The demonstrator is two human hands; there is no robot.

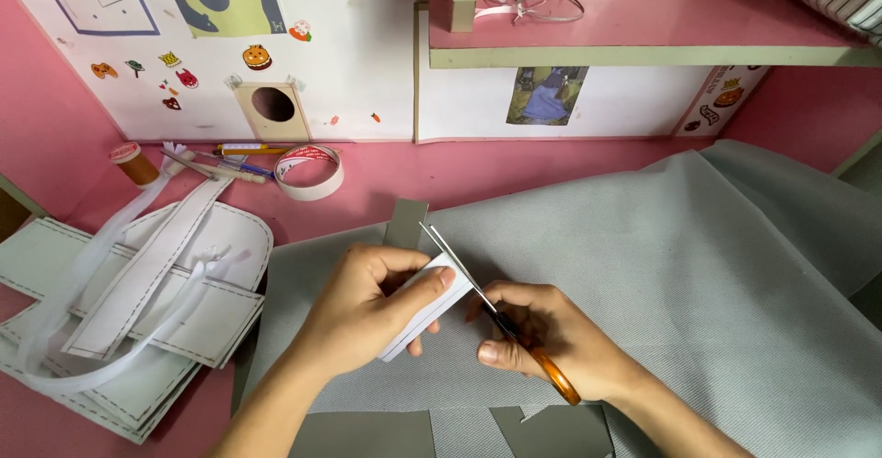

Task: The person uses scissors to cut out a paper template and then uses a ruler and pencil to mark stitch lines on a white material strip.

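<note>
Presently, the items observed, in descending size:

1. Pink surface (478, 175): carries all items noted below; a white back panel with stickers and pictures stands along its far edge.
2. Grey fabric (698, 274): spread over the right and centre of the surface, lying flat under both hands, with a fold rising at the far right.
3. White pattern pieces (156, 274): stacked at the left of the surface, edged with dashed lines, with white straps draped across them; well apart from the hands.
4. Left hand (363, 316): closed around a small white piece, thumb on top and fingers beneath.
5. Right hand (551, 329): closed on the scissors, fingers through the handle loops.
6. Scissors (496, 311): orange-handled; the blades point up and away to the left, appear nearly together, and lie against the right edge of the white piece.
7. White piece (432, 306): a small folded or layered rectangle, held just above the grey fabric at centre frame, between the two hands.
8. Tape roll (310, 171): lies flat near the back panel, beside pens.
9. Thread spool (134, 164): tan, standing at the far left, near the pens.
</note>
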